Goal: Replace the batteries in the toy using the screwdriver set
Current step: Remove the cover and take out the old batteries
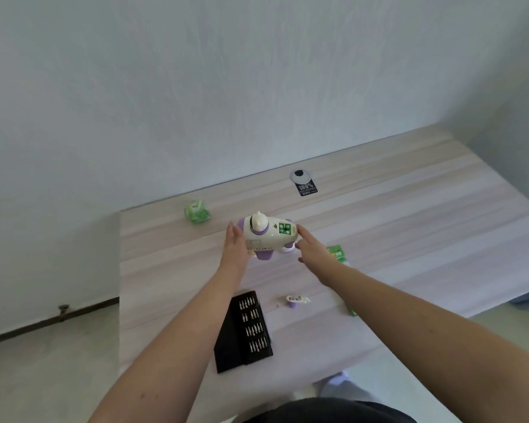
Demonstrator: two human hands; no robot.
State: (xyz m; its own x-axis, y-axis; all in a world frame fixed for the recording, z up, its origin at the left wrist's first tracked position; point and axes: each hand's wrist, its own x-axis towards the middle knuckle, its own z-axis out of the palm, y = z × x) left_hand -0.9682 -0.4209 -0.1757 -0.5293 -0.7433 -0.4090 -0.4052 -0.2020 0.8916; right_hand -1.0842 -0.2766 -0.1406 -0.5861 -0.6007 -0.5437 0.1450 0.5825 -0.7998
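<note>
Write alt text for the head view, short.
Both hands, left hand and right hand, flank a white-and-purple toy on a pale wooden table, green batteries visible in its open compartment. Nearer lie an open screwdriver set and a small purple-and-white part.

Single head-worn wide-angle view, looking forward and steeply down from above the bench (409,209), both forearms reaching away from the lens, wall filling the upper half, floor at left, edges visibly curved by the lens
</note>
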